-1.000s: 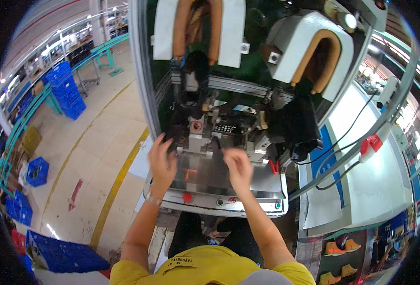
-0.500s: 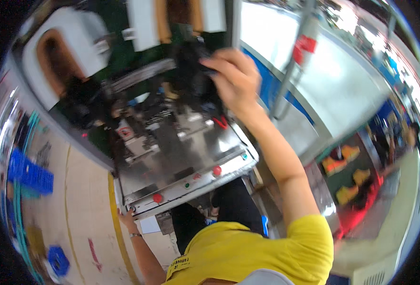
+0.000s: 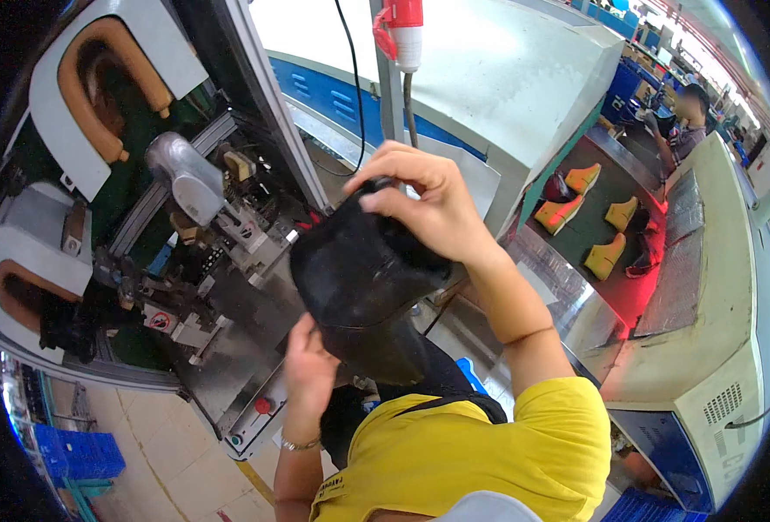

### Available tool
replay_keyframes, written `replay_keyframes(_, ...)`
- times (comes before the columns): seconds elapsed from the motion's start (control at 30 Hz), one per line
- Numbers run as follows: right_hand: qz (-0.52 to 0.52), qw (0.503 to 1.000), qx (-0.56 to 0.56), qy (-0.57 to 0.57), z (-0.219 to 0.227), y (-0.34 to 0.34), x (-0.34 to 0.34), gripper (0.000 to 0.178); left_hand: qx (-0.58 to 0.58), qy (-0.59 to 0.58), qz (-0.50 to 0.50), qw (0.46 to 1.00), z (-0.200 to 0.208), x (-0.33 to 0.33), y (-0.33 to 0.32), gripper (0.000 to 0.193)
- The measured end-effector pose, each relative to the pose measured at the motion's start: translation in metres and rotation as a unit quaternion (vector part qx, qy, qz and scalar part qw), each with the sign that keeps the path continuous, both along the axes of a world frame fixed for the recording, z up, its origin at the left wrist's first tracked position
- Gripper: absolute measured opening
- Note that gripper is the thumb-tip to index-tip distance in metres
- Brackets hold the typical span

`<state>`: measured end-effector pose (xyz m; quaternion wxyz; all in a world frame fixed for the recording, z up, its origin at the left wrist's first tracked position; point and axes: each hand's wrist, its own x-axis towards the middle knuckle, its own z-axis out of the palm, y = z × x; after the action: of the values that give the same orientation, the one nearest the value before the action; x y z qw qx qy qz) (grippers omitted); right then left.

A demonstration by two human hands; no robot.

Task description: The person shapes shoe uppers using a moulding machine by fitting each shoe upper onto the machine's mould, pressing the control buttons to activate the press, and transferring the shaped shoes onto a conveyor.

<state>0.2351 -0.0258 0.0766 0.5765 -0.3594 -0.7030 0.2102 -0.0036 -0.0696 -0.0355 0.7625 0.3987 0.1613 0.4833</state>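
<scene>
My right hand pinches the top edge of a black leather boot upper, which hangs in front of my chest. My left hand is beside the upper's lower left side, fingers stretched out; whether they touch the leather I cannot tell. Left of the hands stands a machine with a bare metal shoe mould below a tan U-shaped pad. At its farther left station, a dark piece sits by a second tan pad; its kind is unclear.
A red push button is on the machine's front edge. To the right, several yellow and orange shoe pieces lie on a dark conveyor under red light. Another person is beyond. A blue crate stands at lower left.
My right hand has drawn the black upper off the machine toward my body. My left hand has left the machine's front corner and come up beside the upper. The view has turned right.
</scene>
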Motion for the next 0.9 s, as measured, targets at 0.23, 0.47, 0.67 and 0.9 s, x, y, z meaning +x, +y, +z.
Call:
replay_keyframes(0.23,0.251,0.73,-0.393,0.499,-0.179,-0.065,0.066,0.097,-0.101,0.246,-0.017,0.964,-0.037,0.1,0.023,0.03)
replay_keyframes(0.47,-0.052,0.615,-0.51,0.599,-0.282,-0.168,0.059,0.04,-0.068,0.323,-0.356,0.874,-0.129,0.138,-0.028,0.042)
replay_keyframes(0.67,-0.27,0.572,-0.435,0.64,-0.279,-0.189,0.16,0.033,-0.057,0.371,-0.335,0.864,-0.146,0.078,-0.004,0.041)
replay_keyframes(0.9,-0.685,0.424,-0.307,0.507,-0.267,-0.075,0.475,0.122,-0.087,0.454,-0.245,0.852,-0.127,0.068,0.029,0.039)
